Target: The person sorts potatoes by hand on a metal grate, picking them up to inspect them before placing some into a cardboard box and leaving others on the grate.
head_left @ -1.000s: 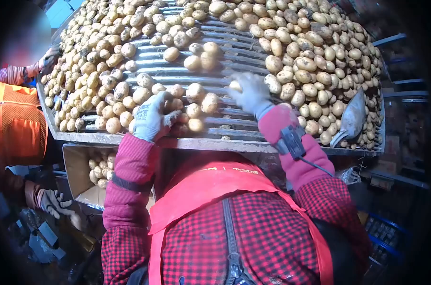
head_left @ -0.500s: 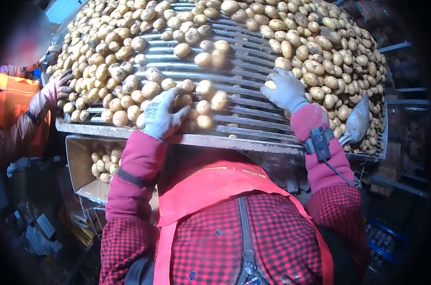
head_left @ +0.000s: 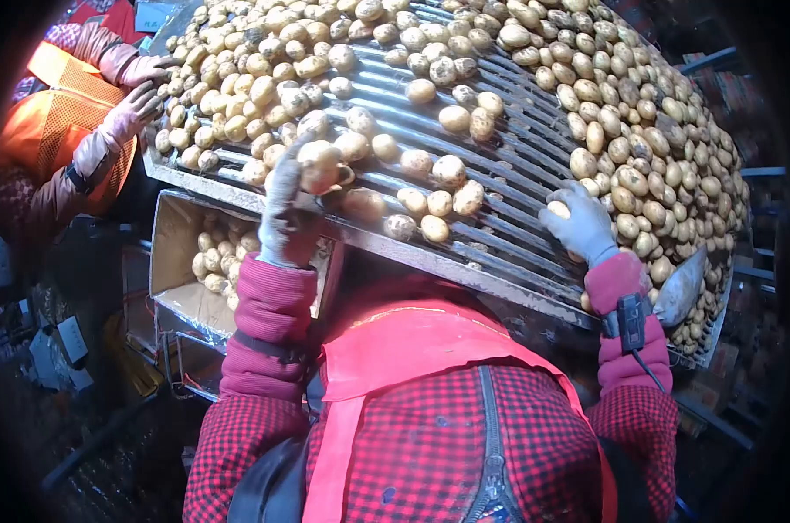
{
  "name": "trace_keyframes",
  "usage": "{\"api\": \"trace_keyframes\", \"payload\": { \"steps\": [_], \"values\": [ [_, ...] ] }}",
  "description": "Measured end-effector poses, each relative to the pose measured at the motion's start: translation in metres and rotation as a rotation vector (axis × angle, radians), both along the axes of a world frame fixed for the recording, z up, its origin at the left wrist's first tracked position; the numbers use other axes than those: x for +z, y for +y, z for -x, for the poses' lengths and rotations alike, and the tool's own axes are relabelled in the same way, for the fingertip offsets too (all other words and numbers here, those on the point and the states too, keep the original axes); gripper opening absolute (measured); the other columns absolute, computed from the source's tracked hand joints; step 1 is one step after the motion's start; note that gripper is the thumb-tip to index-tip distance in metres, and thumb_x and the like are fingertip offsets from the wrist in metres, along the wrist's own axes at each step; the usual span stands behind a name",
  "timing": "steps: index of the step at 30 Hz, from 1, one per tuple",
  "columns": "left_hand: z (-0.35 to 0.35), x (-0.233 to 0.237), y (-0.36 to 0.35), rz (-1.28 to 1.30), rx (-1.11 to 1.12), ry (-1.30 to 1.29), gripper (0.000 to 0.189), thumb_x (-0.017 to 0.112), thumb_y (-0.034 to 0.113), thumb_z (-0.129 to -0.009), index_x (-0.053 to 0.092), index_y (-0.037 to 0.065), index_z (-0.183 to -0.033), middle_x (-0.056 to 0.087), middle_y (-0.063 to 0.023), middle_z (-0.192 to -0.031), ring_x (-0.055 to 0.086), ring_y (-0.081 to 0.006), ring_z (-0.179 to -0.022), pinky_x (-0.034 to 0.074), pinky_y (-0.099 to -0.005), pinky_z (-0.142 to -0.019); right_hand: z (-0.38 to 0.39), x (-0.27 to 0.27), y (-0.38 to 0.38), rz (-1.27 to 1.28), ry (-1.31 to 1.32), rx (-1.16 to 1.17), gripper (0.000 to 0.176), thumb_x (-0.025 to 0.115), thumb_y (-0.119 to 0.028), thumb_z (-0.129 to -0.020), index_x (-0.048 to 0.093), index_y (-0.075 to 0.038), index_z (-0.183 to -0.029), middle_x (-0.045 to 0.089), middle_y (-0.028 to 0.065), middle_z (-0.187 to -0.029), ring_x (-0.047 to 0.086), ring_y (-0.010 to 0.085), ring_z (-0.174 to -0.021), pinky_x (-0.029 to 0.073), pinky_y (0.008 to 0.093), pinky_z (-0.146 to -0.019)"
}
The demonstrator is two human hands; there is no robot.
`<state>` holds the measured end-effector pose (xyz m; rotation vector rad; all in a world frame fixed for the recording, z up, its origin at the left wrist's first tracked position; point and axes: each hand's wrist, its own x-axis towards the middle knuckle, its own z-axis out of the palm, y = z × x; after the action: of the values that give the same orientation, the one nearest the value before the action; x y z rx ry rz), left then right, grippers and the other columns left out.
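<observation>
My left hand (head_left: pixel 288 213), in a grey glove, is curled around a potato (head_left: pixel 319 157) at the front edge of the slatted rack (head_left: pixel 521 148). Its palm faces inward, and other potatoes close beside it are partly covered. My right hand (head_left: pixel 584 225), gloved as well, lies on the slats by the right-hand heap, its fingers bent round a small potato (head_left: pixel 559 209). Between the hands, several loose potatoes (head_left: pixel 449 172) are spread over the bars.
Potatoes (head_left: pixel 647 148) are heaped along the right and back. A metal scoop (head_left: pixel 681 289) rests at the right front. Below the front edge, a cardboard box (head_left: pixel 172 253) holds potatoes. Another person's gloved hand (head_left: pixel 133 109) touches the left heap.
The view has turned, shifting the rack rightward and tilting it. My left hand has turned upright and come back to the front edge with a potato. My right hand still holds its potato.
</observation>
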<state>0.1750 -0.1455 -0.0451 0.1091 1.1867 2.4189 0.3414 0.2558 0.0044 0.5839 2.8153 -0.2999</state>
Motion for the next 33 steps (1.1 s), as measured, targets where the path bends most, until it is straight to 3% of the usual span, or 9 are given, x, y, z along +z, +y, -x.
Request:
{"api": "trace_keyframes", "payload": {
  "steps": [2,4,5,9,10,13,21,27,33],
  "values": [
    [0.002,0.029,-0.008,-0.007,0.05,-0.198,0.05,0.051,0.03,-0.106,0.043,0.013,-0.152,0.056,-0.0139,-0.142,0.063,-0.0242,-0.117,0.056,-0.0371,-0.093,-0.002,0.002,-0.011,-0.019,0.015,-0.004,0.036,0.075,-0.041,-0.081,0.074,-0.016,-0.107,0.059,0.0123,-0.14,0.06,0.0383,-0.121,0.047,0.0463,-0.105],
    [0.022,0.014,-0.016,0.441,0.074,0.369,0.04,0.059,0.028,-0.103,0.055,0.011,-0.139,0.063,-0.0103,-0.131,0.067,-0.0203,-0.105,0.056,-0.0312,-0.086,-0.004,-0.001,-0.011,-0.006,0.025,-0.005,0.035,0.076,-0.04,-0.08,0.075,-0.018,-0.107,0.058,0.013,-0.141,0.058,0.0388,-0.123,0.047,0.0476,-0.106],
    [0.031,0.015,-0.02,0.278,0.041,0.072,0.035,0.064,0.028,-0.102,0.061,0.011,-0.132,0.067,-0.0087,-0.124,0.067,-0.0182,-0.1,0.055,-0.0284,-0.083,-0.005,-0.002,-0.011,0.001,0.03,-0.005,0.034,0.077,-0.04,-0.08,0.075,-0.019,-0.107,0.058,0.0133,-0.142,0.057,0.0391,-0.124,0.046,0.0482,-0.106],
    [0.055,0.039,0.024,1.266,-0.082,0.505,0.037,0.073,0.041,-0.093,0.075,0.005,-0.098,0.073,-0.0081,-0.086,0.068,-0.0113,-0.08,0.054,-0.0284,-0.071,-0.003,-0.004,-0.007,0.094,0.096,0.016,0.033,0.078,-0.039,-0.079,0.075,-0.017,-0.104,0.057,0.0143,-0.142,0.057,0.0389,-0.125,0.046,0.0485,-0.106],
    [0.053,0.07,0.039,1.362,-0.274,0.466,0.04,0.074,0.044,-0.09,0.075,0.006,-0.102,0.074,-0.0127,-0.092,0.072,-0.0199,-0.088,0.055,-0.0367,-0.078,-0.001,-0.003,-0.009,0.087,0.094,0.025,0.033,0.078,-0.038,-0.079,0.074,-0.017,-0.103,0.057,0.0141,-0.142,0.056,0.039,-0.125,0.045,0.0487,-0.107],
    [0.056,0.015,0.053,1.569,0.053,1.252,0.047,0.075,0.042,-0.086,0.067,0.007,-0.116,0.073,-0.0146,-0.098,0.071,-0.0352,-0.092,0.055,-0.0467,-0.085,-0.002,-0.01,-0.014,0.017,0.109,0.053,0.034,0.078,-0.038,-0.079,0.074,-0.015,-0.104,0.056,0.0141,-0.144,0.052,0.0397,-0.13,0.042,0.0487,-0.11],
    [0.039,0.048,0.058,1.394,-0.624,0.906,0.051,0.076,0.036,-0.086,0.064,0.019,-0.132,0.073,-0.0148,-0.1,0.071,-0.0352,-0.091,0.056,-0.0465,-0.08,0.003,-0.008,-0.008,0.172,0.062,0.044,0.04,0.078,-0.038,-0.078,0.075,-0.014,-0.11,0.051,0.0159,-0.148,0.047,0.0402,-0.135,0.038,0.0486,-0.115],
    [0.039,0.021,0.068,1.447,-0.313,1.06,0.05,0.076,0.03,-0.083,0.064,0.013,-0.128,0.071,-0.0156,-0.095,0.069,-0.0368,-0.087,0.055,-0.05,-0.077,0.002,-0.021,0.006,0.246,0.13,0.029,0.037,0.079,-0.035,-0.079,0.076,-0.006,-0.101,0.059,0.017,-0.139,0.055,0.0364,-0.128,0.042,0.0448,-0.111],
    [0.05,0.03,0.089,1.583,-0.658,0.954,0.029,0.073,0.03,-0.078,0.069,0.01,-0.098,0.073,-0.0161,-0.091,0.07,-0.0386,-0.084,0.054,-0.0507,-0.077,0.008,-0.019,0.011,0.454,0.229,-0.053,0.036,0.075,-0.031,-0.084,0.072,0.002,-0.097,0.065,0.0178,-0.127,0.061,0.0322,-0.115,0.046,0.0373,-0.102]
  ]
}}
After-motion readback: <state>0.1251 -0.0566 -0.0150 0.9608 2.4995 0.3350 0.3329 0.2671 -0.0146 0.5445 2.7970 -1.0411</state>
